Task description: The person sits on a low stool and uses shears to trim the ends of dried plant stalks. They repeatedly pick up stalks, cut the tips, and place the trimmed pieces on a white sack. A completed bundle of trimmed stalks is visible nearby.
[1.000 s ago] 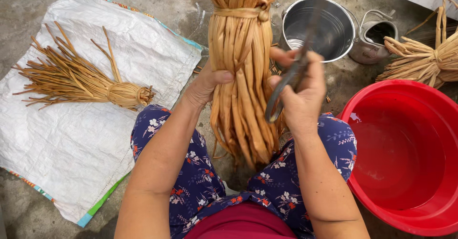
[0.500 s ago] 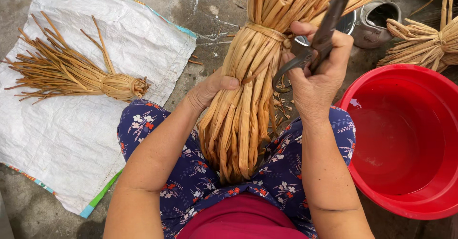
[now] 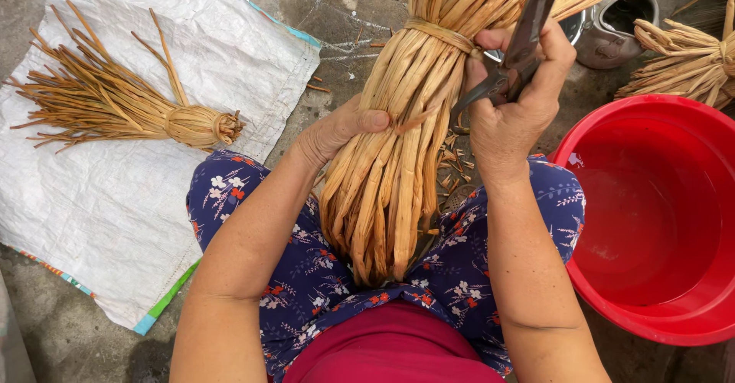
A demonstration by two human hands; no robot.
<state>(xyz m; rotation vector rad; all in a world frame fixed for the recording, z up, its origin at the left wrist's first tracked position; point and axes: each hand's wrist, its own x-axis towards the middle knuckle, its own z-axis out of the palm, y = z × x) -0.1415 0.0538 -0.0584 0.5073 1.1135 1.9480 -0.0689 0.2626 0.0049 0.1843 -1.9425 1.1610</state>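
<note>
The left hand (image 3: 337, 130) was clamped on the straw bundle (image 3: 398, 161), while the right hand (image 3: 513, 104), just beside it, gripped the scissors (image 3: 513, 61).

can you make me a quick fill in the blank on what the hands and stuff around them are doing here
1. The right hand holds ____ against the bundle.
2. The left hand grips the ____.
3. The basin right of the lap is ____ in colour.
4. A smaller tied bundle lies on the white ____.

Missing words: scissors; bundle; red; sack
</note>
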